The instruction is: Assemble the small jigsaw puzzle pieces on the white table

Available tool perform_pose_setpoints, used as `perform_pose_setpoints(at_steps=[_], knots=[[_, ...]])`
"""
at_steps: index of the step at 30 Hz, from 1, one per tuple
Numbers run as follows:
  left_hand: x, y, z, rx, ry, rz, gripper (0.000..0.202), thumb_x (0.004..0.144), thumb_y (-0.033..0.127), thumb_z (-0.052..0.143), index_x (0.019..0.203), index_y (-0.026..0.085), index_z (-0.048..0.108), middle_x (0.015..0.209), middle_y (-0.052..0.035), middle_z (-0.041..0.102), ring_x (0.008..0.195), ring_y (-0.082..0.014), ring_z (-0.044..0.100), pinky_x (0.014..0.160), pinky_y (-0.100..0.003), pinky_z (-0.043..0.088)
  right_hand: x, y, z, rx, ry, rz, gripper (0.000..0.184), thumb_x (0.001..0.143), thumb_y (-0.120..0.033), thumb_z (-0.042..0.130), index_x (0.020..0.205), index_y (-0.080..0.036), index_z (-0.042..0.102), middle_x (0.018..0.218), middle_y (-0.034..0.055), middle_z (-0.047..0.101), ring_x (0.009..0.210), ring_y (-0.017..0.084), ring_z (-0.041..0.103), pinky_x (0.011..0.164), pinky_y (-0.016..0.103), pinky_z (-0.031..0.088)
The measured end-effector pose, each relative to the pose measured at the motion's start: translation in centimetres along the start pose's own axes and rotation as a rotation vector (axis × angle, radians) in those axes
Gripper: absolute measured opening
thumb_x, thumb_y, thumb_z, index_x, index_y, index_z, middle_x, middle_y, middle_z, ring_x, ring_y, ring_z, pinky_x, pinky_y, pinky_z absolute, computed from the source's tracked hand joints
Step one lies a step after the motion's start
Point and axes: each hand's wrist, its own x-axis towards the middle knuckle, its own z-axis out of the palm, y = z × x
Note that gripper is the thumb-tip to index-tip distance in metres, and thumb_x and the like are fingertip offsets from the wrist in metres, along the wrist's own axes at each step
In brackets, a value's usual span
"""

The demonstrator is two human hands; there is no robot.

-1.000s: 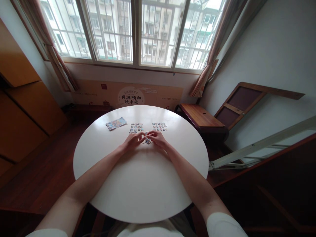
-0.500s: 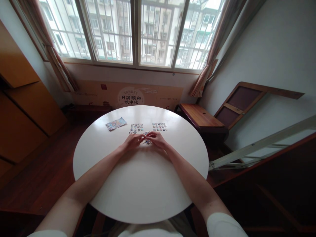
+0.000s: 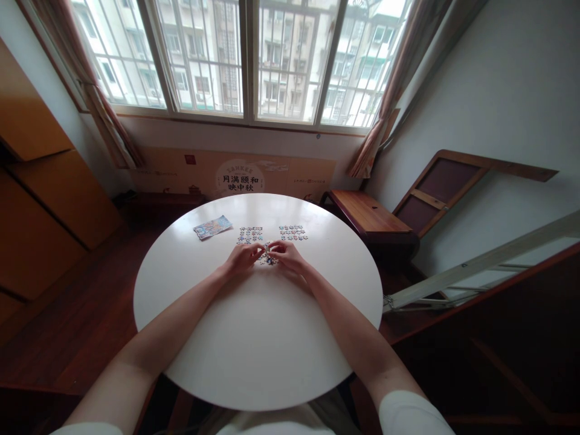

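Observation:
Both my hands rest on a round white table [image 3: 254, 338], fingertips meeting near its middle. My left hand [image 3: 241, 258] and my right hand [image 3: 286, 255] pinch a small cluster of jigsaw pieces [image 3: 267, 258] between them, fingers curled. Just beyond lie two neat groups of loose puzzle pieces, the left group [image 3: 251, 234] and the right group [image 3: 292, 232]. A small colourful picture card [image 3: 212, 226] lies to the left of them.
A barred window [image 3: 244, 60] with curtains fills the far wall, above a printed cardboard panel [image 3: 235, 175]. A wooden bench [image 3: 367, 214] and a leaning wooden frame [image 3: 448, 184] stand at the right. Orange cabinets [image 3: 40, 199] line the left.
My fingers have shifted slightly on the small cluster of pieces; the hands stay at the same spot on the table.

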Motion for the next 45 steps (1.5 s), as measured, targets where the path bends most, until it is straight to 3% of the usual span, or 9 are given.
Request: perform_pose_setpoints(at_steps=[25,34,45], knots=[[0.11,-0.20,0.39,-0.029,-0.011,0.020,0.029,0.087,0.039,0.047,0.090,0.020,0.069,0.057,0.0010,0.061,0.049,-0.0080,0.051,0.053,-0.018,0.034,-0.09,0.19,-0.13,-0.020,-0.001,0.013,0.040,0.064,-0.039,0.071,0.094,-0.014,0.064,0.073,0.0052,0.066,0.060,0.012,0.057,0.052,0.022,0.044],[0.04,-0.42,0.68,-0.027,0.003,0.068,0.028,0.086,0.039,0.047,0.091,0.022,0.069,0.057,0.0011,0.061,0.051,-0.0074,0.051,0.053,-0.017,0.034,0.03,0.01,0.01,-0.007,0.036,0.027,0.041,0.061,-0.044,0.072,0.088,-0.014,0.064,0.073,0.0057,0.067,0.059,0.013,0.058,0.050,0.022,0.044],[0.05,-0.35,0.55,-0.016,-0.018,0.055,0.027,0.086,0.037,0.048,0.090,0.021,0.070,0.062,-0.0002,0.063,0.052,-0.0079,0.052,0.054,-0.018,0.035,0.14,0.16,-0.08,0.004,0.085,0.038,0.036,0.058,-0.042,0.075,0.076,-0.013,0.061,0.062,-0.0003,0.059,0.050,0.009,0.052,0.045,0.021,0.040]])
